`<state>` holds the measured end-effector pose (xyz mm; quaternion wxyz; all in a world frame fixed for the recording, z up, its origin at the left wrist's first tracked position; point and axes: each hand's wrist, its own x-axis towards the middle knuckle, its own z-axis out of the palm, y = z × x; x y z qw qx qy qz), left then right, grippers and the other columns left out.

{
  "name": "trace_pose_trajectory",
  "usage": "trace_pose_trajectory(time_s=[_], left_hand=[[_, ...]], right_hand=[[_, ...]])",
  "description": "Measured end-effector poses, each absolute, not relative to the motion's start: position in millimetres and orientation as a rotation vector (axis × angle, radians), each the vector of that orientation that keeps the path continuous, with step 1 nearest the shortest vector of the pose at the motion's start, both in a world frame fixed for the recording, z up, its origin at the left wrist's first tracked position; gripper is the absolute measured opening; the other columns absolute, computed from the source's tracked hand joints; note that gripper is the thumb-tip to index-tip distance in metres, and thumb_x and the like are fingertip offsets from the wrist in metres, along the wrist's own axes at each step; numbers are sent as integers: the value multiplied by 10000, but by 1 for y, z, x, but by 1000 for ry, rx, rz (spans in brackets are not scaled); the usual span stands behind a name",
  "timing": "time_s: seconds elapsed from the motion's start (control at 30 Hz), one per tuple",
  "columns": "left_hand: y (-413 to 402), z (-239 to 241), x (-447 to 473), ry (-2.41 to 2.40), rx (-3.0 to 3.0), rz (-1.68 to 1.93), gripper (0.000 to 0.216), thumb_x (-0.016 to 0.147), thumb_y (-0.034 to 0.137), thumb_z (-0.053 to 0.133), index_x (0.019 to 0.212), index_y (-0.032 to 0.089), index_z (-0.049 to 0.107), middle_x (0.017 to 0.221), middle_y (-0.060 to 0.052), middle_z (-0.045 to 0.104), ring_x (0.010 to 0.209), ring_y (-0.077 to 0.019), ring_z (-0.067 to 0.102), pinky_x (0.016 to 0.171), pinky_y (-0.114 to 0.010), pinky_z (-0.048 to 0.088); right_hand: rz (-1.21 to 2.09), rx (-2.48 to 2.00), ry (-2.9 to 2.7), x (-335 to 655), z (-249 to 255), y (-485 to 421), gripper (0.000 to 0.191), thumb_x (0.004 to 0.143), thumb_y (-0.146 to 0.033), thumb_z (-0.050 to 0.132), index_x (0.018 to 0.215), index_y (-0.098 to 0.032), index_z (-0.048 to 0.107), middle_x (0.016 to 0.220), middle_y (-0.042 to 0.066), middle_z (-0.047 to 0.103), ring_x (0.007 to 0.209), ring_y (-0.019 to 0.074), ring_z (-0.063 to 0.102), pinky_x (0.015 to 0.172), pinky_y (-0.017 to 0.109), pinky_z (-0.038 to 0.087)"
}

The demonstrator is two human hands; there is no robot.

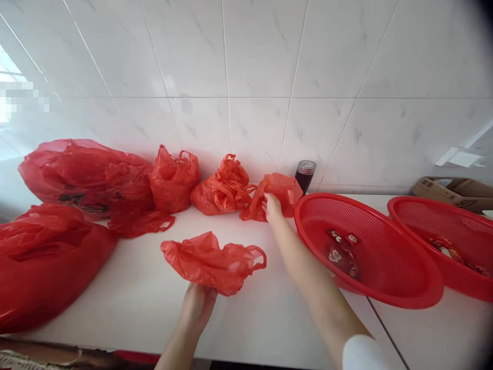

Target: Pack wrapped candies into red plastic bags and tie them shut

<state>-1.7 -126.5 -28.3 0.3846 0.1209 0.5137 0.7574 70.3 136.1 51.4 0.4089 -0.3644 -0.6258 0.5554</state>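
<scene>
My left hand [197, 306] grips the near edge of a crumpled red plastic bag [211, 261] lying on the white counter [134, 298]. My right hand [272, 205] is stretched out to the back of the counter and is closed on another small red plastic bag [281, 192] near the wall. Two more knotted red bags [225, 187] [174, 177] stand to its left against the tiles.
Large full red bags [84, 177] [42, 262] fill the left side. A red mesh basket [385, 288] holding a few wrapped items sits at right, a second red basket [442, 241] beyond it. A dark cylindrical bottle [305, 174] and a cardboard box [454, 190] stand by the wall.
</scene>
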Motion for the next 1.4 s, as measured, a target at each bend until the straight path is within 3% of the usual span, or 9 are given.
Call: trace_pose_trajectory(time_s=[0.2, 0.37, 0.6, 0.73, 0.87, 1.03, 1.2, 1.3, 1.4], left_hand=[[-113, -30, 3, 1077, 184, 1881, 237, 694, 321, 762, 826, 156, 654, 756, -25, 676, 679, -167, 623, 626, -274, 504], [-111, -25, 9, 1086, 244, 1804, 275, 743, 342, 738, 948, 169, 680, 850, -55, 720, 732, -188, 662, 666, -278, 506], [-135, -15, 3, 1478, 430, 1580, 519, 791, 451, 660, 1227, 187, 564, 968, -81, 676, 776, -190, 644, 672, -307, 514], [-142, -12, 10, 2056, 763, 1727, 567, 871, 497, 522, 1379, 280, 394, 1388, -126, 453, 1160, -269, 537, 926, -462, 468], [-142, -21, 45, 2347, 1527, 1386, 516, 867, 450, 557, 1335, 257, 458, 1374, -144, 448, 1271, -311, 439, 1032, -527, 378], [-139, -51, 77, 2313, 1667, 1023, 794, 712, 414, 731, 1411, 259, 385, 1455, -147, 380, 1310, -363, 390, 1006, -555, 404], [-130, -58, 61, 2043, 1325, 1305, 306, 706, 210, 630, 1003, 222, 699, 1292, -111, 558, 1253, -349, 429, 1070, -544, 312], [-128, -47, 41, 1898, 1089, 1414, 111, 706, 250, 606, 738, 214, 705, 1113, -100, 650, 1130, -335, 522, 1039, -501, 352], [-134, -36, 15, 1770, 861, 1487, 150, 705, 325, 600, 679, 191, 661, 852, -75, 696, 894, -296, 633, 878, -437, 484]], right_hand=[[1735, -649, -1914, 119, 11, 30, 352, 775, -461, 681, 1042, -232, 670, 1050, 43, 678, 919, 192, 630, 769, 301, 502], [1708, -686, -1703, 166, 9, 1, 291, 868, -457, 595, 767, -184, 592, 731, -18, 577, 655, 118, 521, 612, 244, 423], [1555, -596, -1396, 194, 61, 13, 260, 932, -435, 511, 804, -211, 541, 495, -91, 348, 477, 101, 462, 567, 247, 425], [1199, -667, -1713, 189, 60, 2, 179, 916, -390, 531, 885, -218, 568, 781, -1, 583, 768, 149, 595, 765, 308, 485], [752, -821, -2147, 179, 25, -14, 126, 846, -279, 620, 966, -241, 627, 1163, 77, 570, 1105, 242, 537, 960, 427, 431], [865, -856, -2423, 180, -15, -24, 258, 869, -160, 537, 1079, -263, 646, 1249, 86, 565, 1177, 254, 535, 968, 435, 454], [993, -723, -2302, 192, -26, -22, 468, 874, -212, 547, 1327, -299, 472, 1327, 26, 552, 1239, 192, 500, 1045, 391, 407], [914, -700, -2379, 198, -38, -13, 676, 777, -194, 660, 1397, -295, 411, 1401, 40, 500, 1289, 227, 448, 1078, 435, 355], [874, -757, -2394, 203, -50, -1, 505, 768, -117, 632, 1250, -252, 570, 1266, 51, 607, 1191, 237, 518, 1038, 442, 376]])
